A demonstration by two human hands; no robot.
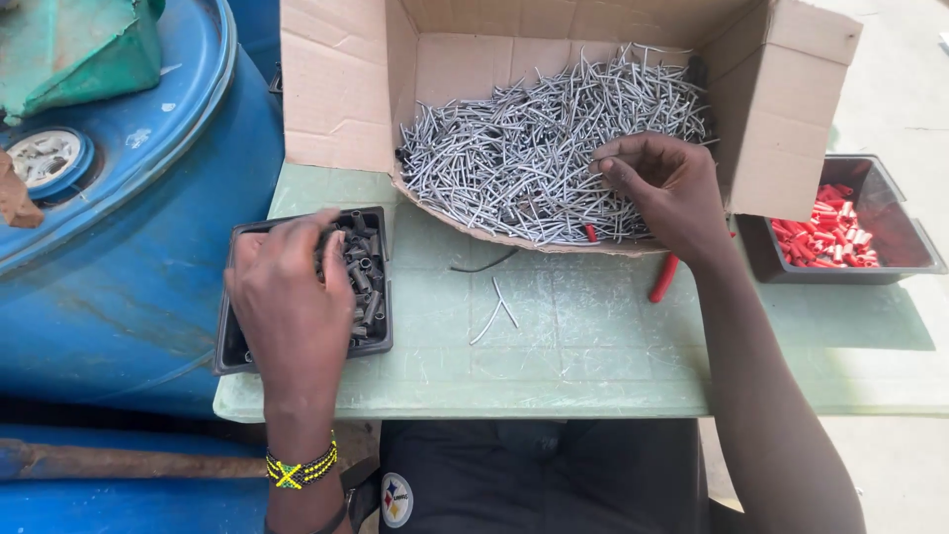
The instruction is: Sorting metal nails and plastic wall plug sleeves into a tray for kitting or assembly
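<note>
Left hand (pixel 292 297) in ribbed sleeves (pixel 362 269), right hand (pixel 664 188) on wires (pixel 534 148)

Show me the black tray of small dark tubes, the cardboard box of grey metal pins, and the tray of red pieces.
Black plastic tray of small dark tubes (pixel 374 341): head view, right rim.
Brown cardboard box of grey metal pins (pixel 336 89): head view, left flap.
Dark tray of red pieces (pixel 914 242): head view, right wall.

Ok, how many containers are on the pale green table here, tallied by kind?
Brown cardboard box of grey metal pins: 1
Black plastic tray of dark tubes, under the left hand: 1
Black plastic tray of red pieces: 1
Total: 3
</note>
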